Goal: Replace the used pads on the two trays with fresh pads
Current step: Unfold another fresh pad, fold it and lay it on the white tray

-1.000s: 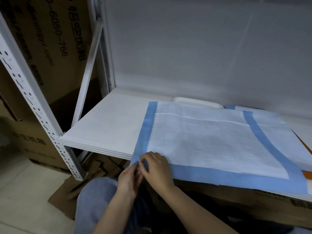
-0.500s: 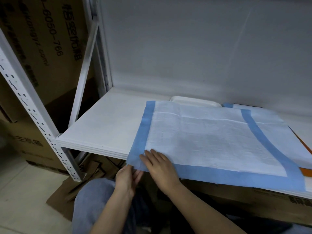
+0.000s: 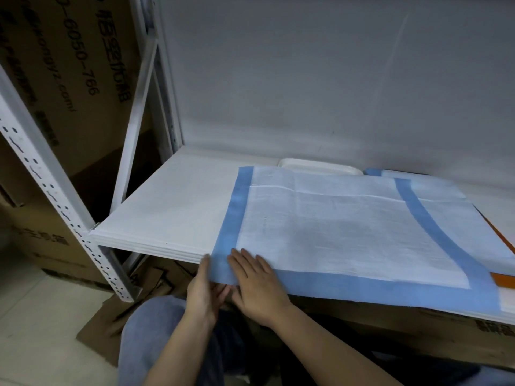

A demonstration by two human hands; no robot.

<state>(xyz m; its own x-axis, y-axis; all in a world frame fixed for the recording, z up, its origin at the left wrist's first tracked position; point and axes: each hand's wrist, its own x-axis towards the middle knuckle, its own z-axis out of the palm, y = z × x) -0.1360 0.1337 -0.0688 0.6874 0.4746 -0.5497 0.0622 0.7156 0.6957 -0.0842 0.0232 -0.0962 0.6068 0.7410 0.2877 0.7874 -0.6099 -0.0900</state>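
Note:
A fresh white pad with a blue border (image 3: 334,232) lies spread across the white shelf (image 3: 172,207). It covers most of a white tray, of which only the far rim (image 3: 317,166) shows. The pad's near left corner hangs over the shelf's front edge. My right hand (image 3: 256,282) presses flat on top of that corner with straight fingers. My left hand (image 3: 203,291) is under the same corner, fingers straight beneath the pad and thumb up beside its left edge. Another blue-edged pad (image 3: 434,185) lies partly under the first at the right.
A perforated white rack post (image 3: 55,207) stands at the left, with cardboard boxes (image 3: 69,79) behind it. An orange edge (image 3: 504,281) shows under the pads at the right. Flattened cardboard (image 3: 111,324) lies on the floor by my knee. A grey wall backs the shelf.
Both hands were pinching the pad's near left corner; my right hand has since flattened and slid up onto the corner, and my left hand has opened beneath it.

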